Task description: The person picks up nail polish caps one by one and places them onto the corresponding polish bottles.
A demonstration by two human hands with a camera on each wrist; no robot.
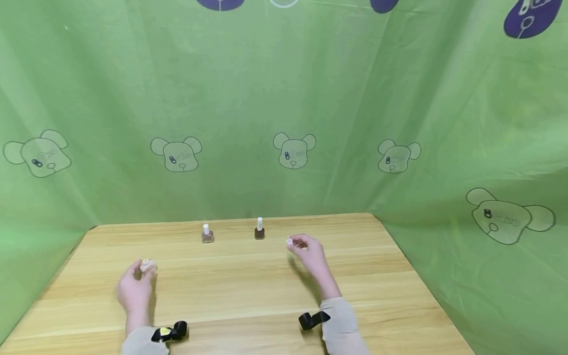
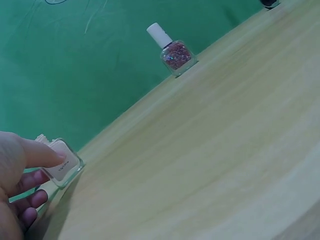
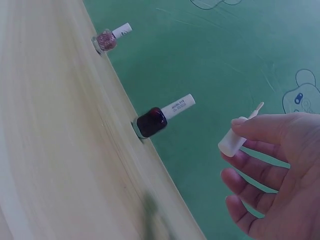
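At the table's left side, my left hand (image 1: 133, 291) grips a small pale nail polish bottle (image 2: 64, 165) between thumb and fingers; its neck has no cap on it. Over the right side of the table, my right hand (image 1: 312, 255) pinches a white nail polish cap (image 3: 233, 142), whose thin brush (image 3: 257, 108) points up past the thumb. Two capped bottles stand upright near the back edge: a glittery pinkish-purple nail polish (image 2: 177, 55) and, to its right, a dark red nail polish (image 3: 151, 123) with a taller white cap. Neither hand touches these two.
The wooden table (image 1: 248, 291) runs back to a green curtain (image 1: 239, 88) printed with bear heads, which also hangs along both sides. A black wrist camera (image 1: 170, 332) sits on the left sleeve, another black camera (image 1: 312, 320) on the right.
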